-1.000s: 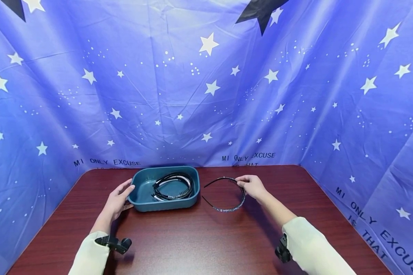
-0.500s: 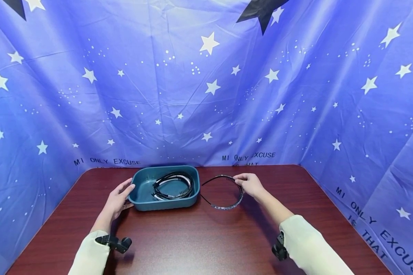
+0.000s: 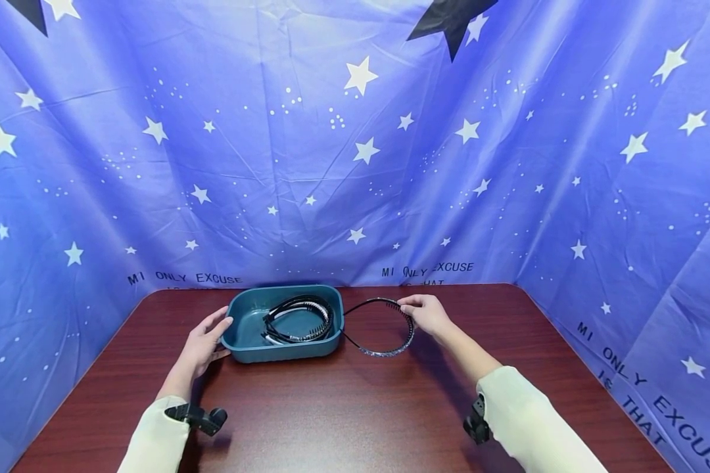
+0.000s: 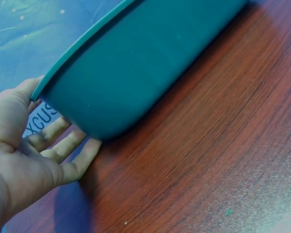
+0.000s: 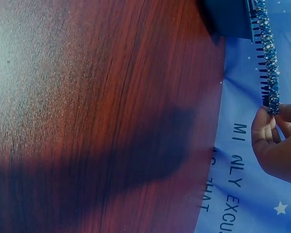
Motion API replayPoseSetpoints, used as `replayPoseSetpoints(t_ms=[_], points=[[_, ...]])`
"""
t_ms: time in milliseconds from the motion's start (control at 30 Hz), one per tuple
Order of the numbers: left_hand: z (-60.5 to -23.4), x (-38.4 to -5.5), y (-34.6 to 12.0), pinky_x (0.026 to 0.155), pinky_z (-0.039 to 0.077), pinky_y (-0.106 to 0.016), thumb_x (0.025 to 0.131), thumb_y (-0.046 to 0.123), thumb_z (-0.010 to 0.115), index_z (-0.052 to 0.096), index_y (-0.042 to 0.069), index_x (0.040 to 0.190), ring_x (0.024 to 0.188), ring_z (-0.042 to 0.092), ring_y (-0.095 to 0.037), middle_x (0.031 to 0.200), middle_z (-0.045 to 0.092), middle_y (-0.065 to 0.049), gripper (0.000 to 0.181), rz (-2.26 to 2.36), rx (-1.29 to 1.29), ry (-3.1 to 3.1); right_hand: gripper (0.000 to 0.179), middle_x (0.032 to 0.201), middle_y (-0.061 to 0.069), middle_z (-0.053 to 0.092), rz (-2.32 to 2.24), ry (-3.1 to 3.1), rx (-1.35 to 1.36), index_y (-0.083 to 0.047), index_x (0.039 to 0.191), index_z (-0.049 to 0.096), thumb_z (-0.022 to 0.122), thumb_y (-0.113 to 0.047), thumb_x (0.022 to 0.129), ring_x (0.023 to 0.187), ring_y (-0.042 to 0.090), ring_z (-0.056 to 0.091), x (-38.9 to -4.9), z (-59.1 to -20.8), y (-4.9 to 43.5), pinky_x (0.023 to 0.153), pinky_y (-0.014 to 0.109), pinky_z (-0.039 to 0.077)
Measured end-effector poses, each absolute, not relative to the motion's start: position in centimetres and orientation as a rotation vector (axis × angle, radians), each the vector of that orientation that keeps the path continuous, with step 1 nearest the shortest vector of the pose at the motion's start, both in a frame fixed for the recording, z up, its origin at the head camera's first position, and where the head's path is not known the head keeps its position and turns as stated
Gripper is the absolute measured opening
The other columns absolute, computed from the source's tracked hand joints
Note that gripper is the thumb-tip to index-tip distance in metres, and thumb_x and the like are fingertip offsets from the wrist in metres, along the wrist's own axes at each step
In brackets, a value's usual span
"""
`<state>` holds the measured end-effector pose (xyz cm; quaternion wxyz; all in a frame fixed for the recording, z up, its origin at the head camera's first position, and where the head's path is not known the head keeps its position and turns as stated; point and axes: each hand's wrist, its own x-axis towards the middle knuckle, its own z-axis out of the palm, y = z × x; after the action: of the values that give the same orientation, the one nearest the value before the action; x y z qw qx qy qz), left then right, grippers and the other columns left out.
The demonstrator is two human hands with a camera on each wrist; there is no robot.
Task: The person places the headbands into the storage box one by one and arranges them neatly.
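At the left end of a blue-green plastic basin, my left hand holds on, thumb over the rim. In the left wrist view its fingers touch the outer wall low down. Several black and white toothed headbands lie stacked inside the basin's right half. To the right of it, my right hand pinches a black headband with a glittery outer face and inner teeth. That headband is off the table, its tips pointing left at the basin's right rim; whether they touch it I cannot tell.
The dark red wooden table ends at the back against a blue star-printed cloth. The basin stands near that back edge. A black wrist mount sits on my left forearm, and another on my right.
My right hand has carried the glittery headband a little left and slightly away from me, bringing its tips up to the basin's right rim. The left hand and basin have stayed put.
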<state>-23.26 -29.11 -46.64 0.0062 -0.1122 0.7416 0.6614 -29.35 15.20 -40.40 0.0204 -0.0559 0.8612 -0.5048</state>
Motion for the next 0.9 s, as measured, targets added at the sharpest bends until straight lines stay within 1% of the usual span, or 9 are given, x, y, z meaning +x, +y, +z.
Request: replayPoseSetpoints(t_ms=[133, 200, 300, 500, 667, 833, 900], points=[[-46.6, -23.2, -29.1, 0.088, 0.052, -0.047, 0.095, 0.045, 0.049, 0.022, 0.016, 0.149, 0.122, 0.045, -0.033, 0.149, 0.025, -0.021, 0.067, 2.067, -0.353, 2.324, 0.022, 0.083, 0.013, 0.065, -1.567, 2.663, -0.172, 0.005, 0.108, 0.065, 0.057, -0.004, 0.09, 0.058, 0.009, 0.052, -29.4, -40.6, 14.9, 0.055, 0.028, 0.051], [-46.6, -23.2, -29.1, 0.088, 0.052, -0.047, 0.095, 0.045, 0.048, 0.022, 0.016, 0.149, 0.122, 0.045, -0.034, 0.149, 0.025, -0.021, 0.067, 2.067, -0.353, 2.326, 0.022, 0.086, 0.015, 0.065, -1.561, 2.662, -0.173, 0.005, 0.108, 0.065, 0.057, -0.004, 0.09, 0.058, 0.009, 0.052, -29.4, -40.6, 14.8, 0.054, 0.027, 0.05], [-46.6, -23.2, -29.1, 0.087, 0.052, -0.047, 0.095, 0.044, 0.048, 0.022, 0.016, 0.149, 0.121, 0.046, -0.032, 0.149, 0.025, -0.021, 0.066, 2.067, -0.351, 2.326, 0.022, 0.089, 0.017, 0.066, -1.56, 2.658, -0.169, 0.004, 0.108, 0.066, 0.057, -0.004, 0.09, 0.058, 0.009, 0.052, -29.4, -40.7, 14.6, 0.055, 0.028, 0.051], [-46.6, -23.3, -29.1, 0.086, 0.052, -0.047, 0.095, 0.044, 0.048, 0.023, 0.016, 0.149, 0.119, 0.048, -0.029, 0.149, 0.025, -0.02, 0.066, 2.07, -0.348, 2.328, 0.022, 0.09, 0.018, 0.065, -1.565, 2.653, -0.169, 0.003, 0.108, 0.066, 0.057, -0.005, 0.09, 0.057, 0.009, 0.052, -29.5, -40.5, 13.9, 0.056, 0.031, 0.052], [-46.7, -23.3, -29.2, 0.086, 0.053, -0.046, 0.095, 0.045, 0.049, 0.023, 0.016, 0.149, 0.117, 0.049, -0.027, 0.149, 0.025, -0.02, 0.067, 2.068, -0.348, 2.332, 0.022, 0.09, 0.016, 0.066, -1.605, 2.632, -0.153, 0.002, 0.109, 0.066, 0.058, -0.006, 0.09, 0.059, 0.009, 0.053, -29.8, -40.2, 13.5, 0.058, 0.031, 0.052], [-46.8, -23.3, -29.2, 0.087, 0.052, -0.047, 0.095, 0.045, 0.049, 0.023, 0.016, 0.149, 0.118, 0.048, -0.029, 0.15, 0.025, -0.02, 0.067, 2.064, -0.349, 2.333, 0.023, 0.088, 0.014, 0.067, -1.624, 2.629, -0.164, 0.003, 0.11, 0.066, 0.058, -0.006, 0.09, 0.059, 0.008, 0.054, -30.1, -39.9, 13.2, 0.055, 0.026, 0.05], [-46.8, -23.3, -29.2, 0.087, 0.052, -0.047, 0.095, 0.045, 0.049, 0.023, 0.016, 0.149, 0.12, 0.047, -0.03, 0.15, 0.025, -0.02, 0.067, 2.065, -0.351, 2.333, 0.023, 0.089, 0.015, 0.067, -1.633, 2.623, -0.169, 0.003, 0.11, 0.066, 0.058, -0.005, 0.09, 0.06, 0.007, 0.055, -30.1, -39.9, 13.0, 0.054, 0.024, 0.05]])
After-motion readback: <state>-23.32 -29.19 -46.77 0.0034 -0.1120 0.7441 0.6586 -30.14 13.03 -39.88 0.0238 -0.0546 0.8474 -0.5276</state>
